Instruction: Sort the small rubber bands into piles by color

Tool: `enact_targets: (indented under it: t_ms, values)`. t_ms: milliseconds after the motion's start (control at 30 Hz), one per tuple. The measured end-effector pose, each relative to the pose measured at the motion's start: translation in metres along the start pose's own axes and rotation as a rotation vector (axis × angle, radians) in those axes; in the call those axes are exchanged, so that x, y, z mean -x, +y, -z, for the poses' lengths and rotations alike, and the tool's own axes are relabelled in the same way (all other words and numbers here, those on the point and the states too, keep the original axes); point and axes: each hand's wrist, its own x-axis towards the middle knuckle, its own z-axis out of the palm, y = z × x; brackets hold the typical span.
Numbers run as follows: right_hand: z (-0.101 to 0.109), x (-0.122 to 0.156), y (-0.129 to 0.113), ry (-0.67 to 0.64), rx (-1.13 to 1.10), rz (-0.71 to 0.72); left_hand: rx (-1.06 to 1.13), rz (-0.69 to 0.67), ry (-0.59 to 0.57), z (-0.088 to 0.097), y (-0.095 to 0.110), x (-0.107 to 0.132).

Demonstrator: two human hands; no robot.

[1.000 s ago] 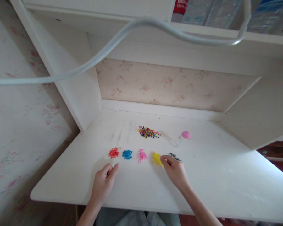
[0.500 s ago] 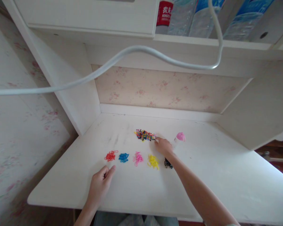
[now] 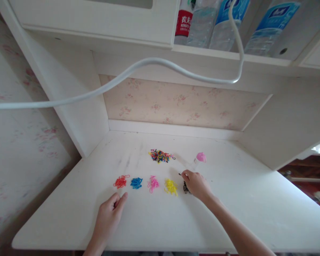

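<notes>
Between the fingertips of my right hand (image 3: pixel 196 183) is a small black rubber band (image 3: pixel 180 174). That hand hovers at the black pile (image 3: pixel 186 188) and covers part of it. To the left, in a row, lie piles of yellow bands (image 3: pixel 171 186), pink bands (image 3: pixel 153 184), blue bands (image 3: pixel 136 183) and red bands (image 3: pixel 121 181). Behind the row sits a mixed-colour heap of bands (image 3: pixel 160 156). My left hand (image 3: pixel 110 209) rests on the desk in front of the red pile, fingers curled; whether anything is inside does not show.
A small clear container with a pink top (image 3: pixel 201 157) is at the back right of the white desk (image 3: pixel 149 220). A white cable (image 3: pixel 154 61) crosses the view above. Several plastic bottles (image 3: pixel 202 25) stand on the shelf overhead.
My right hand has drawn back from the mixed heap toward the black pile, with a black rubber band in its fingers. My left hand stays by the red pile. The view has shifted slightly.
</notes>
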Motion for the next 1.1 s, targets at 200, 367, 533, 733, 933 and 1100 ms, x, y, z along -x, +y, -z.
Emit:
enact_targets:
  t_ms: [200, 367, 533, 733, 933, 1100]
  values:
    - [-0.004, 0.027, 0.023, -0.024, 0.012, -0.016, 0.005, 0.009, 0.014, -0.001, -0.004, 0.000]
    - [0.001, 0.020, 0.016, -0.004, -0.017, 0.001, -0.003, -0.008, -0.005, -0.003, -0.005, 0.000]
    - [-0.005, -0.012, -0.016, -0.014, -0.060, 0.020, 0.013, 0.004, -0.012, -0.001, -0.005, 0.002]
    - [-0.021, -0.057, -0.051, -0.016, -0.040, -0.006, 0.025, 0.004, -0.008, 0.000, -0.002, 0.000]
    - [-0.025, -0.072, -0.062, 0.007, -0.039, -0.002, 0.037, 0.011, -0.021, -0.001, 0.000, -0.004]
    - [-0.022, -0.073, -0.056, -0.019, -0.038, 0.009, 0.038, 0.024, -0.030, -0.001, -0.003, -0.004]
